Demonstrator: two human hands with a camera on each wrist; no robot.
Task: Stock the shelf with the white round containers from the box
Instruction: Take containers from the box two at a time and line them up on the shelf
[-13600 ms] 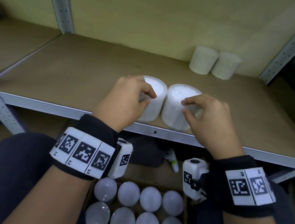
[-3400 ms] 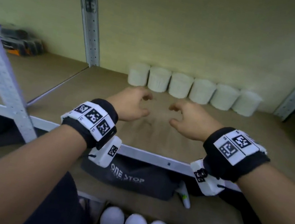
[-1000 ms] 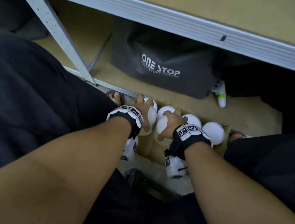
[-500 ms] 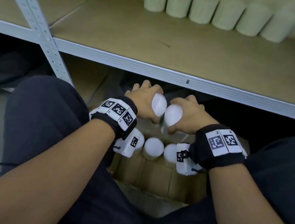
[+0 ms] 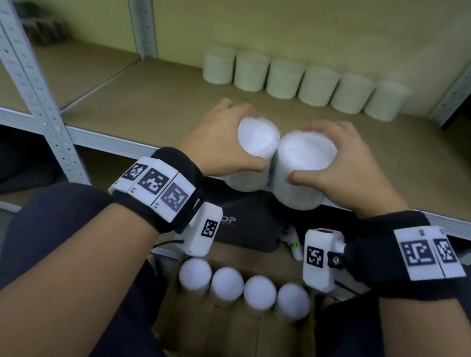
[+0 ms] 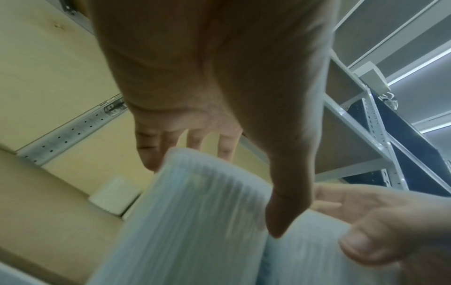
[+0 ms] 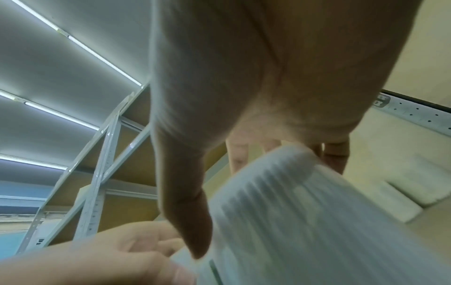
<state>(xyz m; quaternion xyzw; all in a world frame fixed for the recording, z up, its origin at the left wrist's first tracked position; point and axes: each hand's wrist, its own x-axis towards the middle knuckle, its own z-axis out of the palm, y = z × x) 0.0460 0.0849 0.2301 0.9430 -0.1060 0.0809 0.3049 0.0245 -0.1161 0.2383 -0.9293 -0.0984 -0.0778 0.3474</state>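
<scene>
My left hand (image 5: 224,142) grips a white ribbed round container (image 5: 254,141), thumb on its near side and fingers behind it. My right hand (image 5: 342,165) grips a second white container (image 5: 305,155) the same way. The two containers touch side by side in the air over the front edge of the shelf (image 5: 146,107). In the wrist views each container (image 6: 190,221) (image 7: 305,221) shows between thumb and fingers. Several white containers (image 5: 303,82) stand in a row at the back of the shelf. Below, the cardboard box (image 5: 235,340) between my legs holds several more containers (image 5: 244,287).
Grey perforated uprights (image 5: 27,72) frame the shelf at left, back and right. A dark bag (image 5: 251,227) and a small white bottle (image 5: 293,244) lie on the lower level under the shelf edge. Dark items (image 5: 40,24) sit on the neighbouring shelf at far left.
Both hands have lifted a container each out of the box, from below the shelf edge up to the shelf's front. The box row nearest me is gone.
</scene>
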